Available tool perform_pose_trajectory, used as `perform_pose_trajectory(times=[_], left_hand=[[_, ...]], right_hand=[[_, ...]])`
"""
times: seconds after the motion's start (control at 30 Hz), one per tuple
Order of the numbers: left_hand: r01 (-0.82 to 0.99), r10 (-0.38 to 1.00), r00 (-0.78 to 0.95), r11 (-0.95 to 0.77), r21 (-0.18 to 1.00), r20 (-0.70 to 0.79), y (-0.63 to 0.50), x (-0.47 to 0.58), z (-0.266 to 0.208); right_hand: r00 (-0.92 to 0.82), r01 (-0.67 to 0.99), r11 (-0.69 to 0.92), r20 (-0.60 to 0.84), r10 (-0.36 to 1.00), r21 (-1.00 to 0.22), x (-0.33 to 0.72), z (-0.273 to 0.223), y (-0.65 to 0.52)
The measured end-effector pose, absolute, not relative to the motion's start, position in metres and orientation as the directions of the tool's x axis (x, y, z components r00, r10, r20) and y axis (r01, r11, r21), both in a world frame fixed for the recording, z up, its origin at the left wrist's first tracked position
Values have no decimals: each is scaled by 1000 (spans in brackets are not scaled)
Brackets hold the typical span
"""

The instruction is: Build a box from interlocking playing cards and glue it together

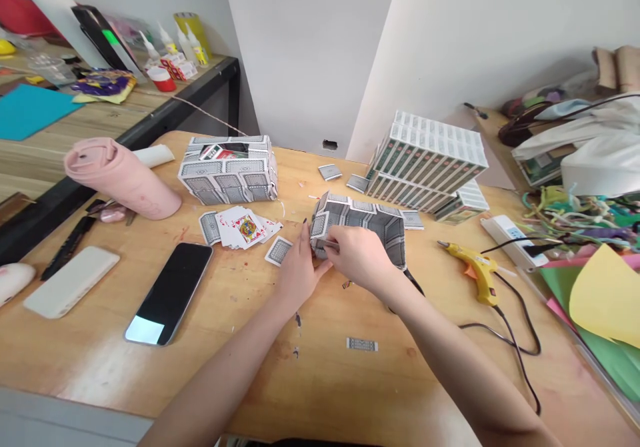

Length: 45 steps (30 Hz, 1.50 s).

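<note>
An open box built from grey-backed playing cards (350,208) lies on the wooden table with its hollow inside toward me. My left hand (299,264) grips its left end, fingers along the outside and thumb underneath. At that same end, my right hand (359,252) is closed in a pinch at the box's edge; a thin edge shows at its fingertips, but what it pinches is mostly hidden. Beside my left hand lies a single face-down card (279,252). A fanned pile of cards (245,227) is farther left. A narrow card strip (362,344) lies nearer me.
Behind the pile stands another card-covered box (227,170) with an opening on top. Stacked card packs (425,157) rise at the back right. A yellow glue gun (473,270) with a trailing cord lies right. A phone (170,294) and pink tumbler (123,177) are left.
</note>
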<state>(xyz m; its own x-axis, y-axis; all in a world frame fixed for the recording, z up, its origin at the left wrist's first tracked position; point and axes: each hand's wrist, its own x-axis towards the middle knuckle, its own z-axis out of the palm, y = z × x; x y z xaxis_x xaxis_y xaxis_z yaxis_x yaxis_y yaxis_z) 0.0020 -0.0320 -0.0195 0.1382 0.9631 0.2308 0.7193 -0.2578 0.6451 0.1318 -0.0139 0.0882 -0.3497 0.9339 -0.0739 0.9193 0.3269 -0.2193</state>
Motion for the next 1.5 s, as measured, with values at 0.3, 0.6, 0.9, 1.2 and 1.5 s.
perform_pose_trajectory(times=[0.3, 0.6, 0.9, 1.2, 1.5], left_hand=[[718, 959, 136, -267, 642, 247, -31, 2, -20], [707, 963, 127, -256, 659, 237, -31, 2, -24], [696, 963, 123, -256, 671, 240, -31, 2, -24], [714, 954, 140, -283, 641, 265, -31, 2, -23], [721, 958, 123, -266, 640, 260, -31, 2, -20]], right_hand=[[-388, 919, 393, -283, 877, -42, 123, 111, 7], [-480, 871, 490, -264, 837, -31, 125, 106, 11], [-458, 887, 456, -256, 852, -69, 126, 101, 12], [-429, 903, 414, -267, 863, -112, 129, 102, 4], [-473, 880, 465, -261, 842, -95, 131, 111, 10]])
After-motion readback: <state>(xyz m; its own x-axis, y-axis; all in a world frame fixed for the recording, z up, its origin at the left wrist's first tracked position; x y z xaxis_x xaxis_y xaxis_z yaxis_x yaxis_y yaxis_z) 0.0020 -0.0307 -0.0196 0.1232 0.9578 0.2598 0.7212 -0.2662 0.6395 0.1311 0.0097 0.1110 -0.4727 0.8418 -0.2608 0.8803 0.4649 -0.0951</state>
